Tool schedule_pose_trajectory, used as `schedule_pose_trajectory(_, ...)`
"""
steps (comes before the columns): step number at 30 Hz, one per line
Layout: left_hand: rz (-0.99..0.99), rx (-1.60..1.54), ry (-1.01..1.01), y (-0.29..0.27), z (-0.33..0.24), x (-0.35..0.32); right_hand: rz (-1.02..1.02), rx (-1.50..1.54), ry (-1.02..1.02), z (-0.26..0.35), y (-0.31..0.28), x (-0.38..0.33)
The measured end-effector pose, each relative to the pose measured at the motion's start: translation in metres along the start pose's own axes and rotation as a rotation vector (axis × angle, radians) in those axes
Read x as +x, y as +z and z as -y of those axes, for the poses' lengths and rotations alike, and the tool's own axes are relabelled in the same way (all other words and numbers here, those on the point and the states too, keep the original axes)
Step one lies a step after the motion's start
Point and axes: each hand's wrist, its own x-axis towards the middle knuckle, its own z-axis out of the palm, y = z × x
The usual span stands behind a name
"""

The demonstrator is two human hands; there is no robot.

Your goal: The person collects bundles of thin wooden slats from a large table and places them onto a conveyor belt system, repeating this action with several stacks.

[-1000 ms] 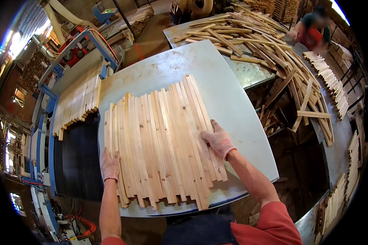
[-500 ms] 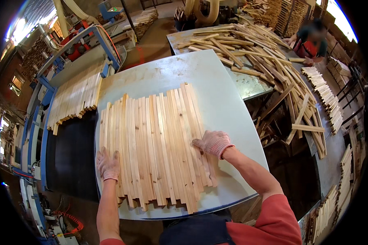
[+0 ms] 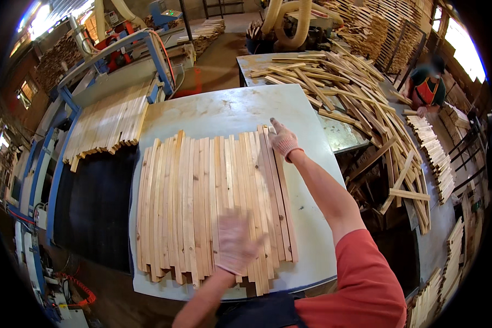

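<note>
A row of pale wooden slats (image 3: 202, 191) lies side by side on a light grey tabletop (image 3: 213, 112), with uneven ends toward me. My left hand (image 3: 236, 243), in a pale glove, is over the right part of the row near its front ends. It is smeared by motion, but its thumb stands apart and nothing shows in it. At the far right corner of the row is my gloved right hand (image 3: 283, 141), its fingers stretched out beside the slat ends. Whether it touches them I cannot tell.
On the left, more slats (image 3: 109, 120) lie on a blue-framed machine (image 3: 71, 104) with a black belt (image 3: 95, 202). A heap of loose slats (image 3: 361, 93) covers another table on the right. Beyond it, a co-worker (image 3: 427, 90) stands near a row of short sticks (image 3: 429, 153).
My left hand has left the row's left edge and crossed right over the slats. My right hand has moved from the right side up to the far corner. The rightmost slats now lie straighter.
</note>
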Motion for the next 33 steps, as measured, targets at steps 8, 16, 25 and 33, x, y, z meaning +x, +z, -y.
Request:
schedule_pose_trajectory(8,0.323,-0.140,0.059,0.026,-0.072,-0.008,0.098,-0.176,-0.077,0.016,0.022,0.046)
schedule_pose_trajectory(16,0.363,-0.213,-0.016,0.028,-0.067,-0.017,-0.116,0.429,-0.148,0.025,0.002,0.059)
schedule_pose_trajectory(25,0.224,-0.563,-0.301,0.015,-0.091,0.005,-0.271,0.631,-0.289,0.113,-0.110,0.007)
schedule_pose_trajectory(33,0.090,-1.093,-0.381,-0.050,-0.085,0.009,-0.605,0.480,-0.559,0.155,-0.210,-0.059)
